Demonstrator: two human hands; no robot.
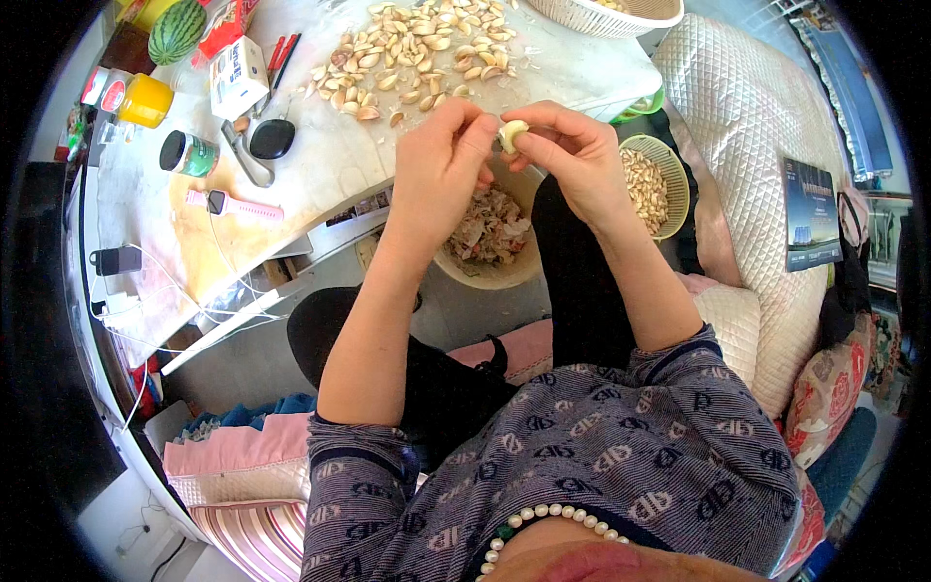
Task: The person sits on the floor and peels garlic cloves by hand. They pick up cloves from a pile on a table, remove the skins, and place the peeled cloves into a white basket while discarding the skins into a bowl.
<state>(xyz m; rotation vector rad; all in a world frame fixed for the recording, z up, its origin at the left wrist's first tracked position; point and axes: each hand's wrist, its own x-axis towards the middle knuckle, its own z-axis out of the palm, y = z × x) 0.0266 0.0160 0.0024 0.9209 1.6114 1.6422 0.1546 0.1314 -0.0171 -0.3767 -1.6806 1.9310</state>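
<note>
A pale garlic clove (513,135) is pinched between the thumb and fingers of my right hand (574,149). My left hand (445,164) meets it from the other side, thumb and forefinger at its left edge. Whether those fingertips grip a bit of its skin is too small to tell. Below both hands stands a round cream basin (465,275) holding dry garlic skins (491,229), partly hidden by my left hand and my leg. Many unpeeled cloves (422,51) lie spread over the table (327,156) ahead of my hands.
Right of my right hand, a light green basket (680,185) holds cloves. A white basket (611,22) stands at the table's far right. On the left are a pink-strapped watch (236,205), a lidded jar (189,154), a black oval object (273,139), a white box (238,78) and a watermelon (177,31).
</note>
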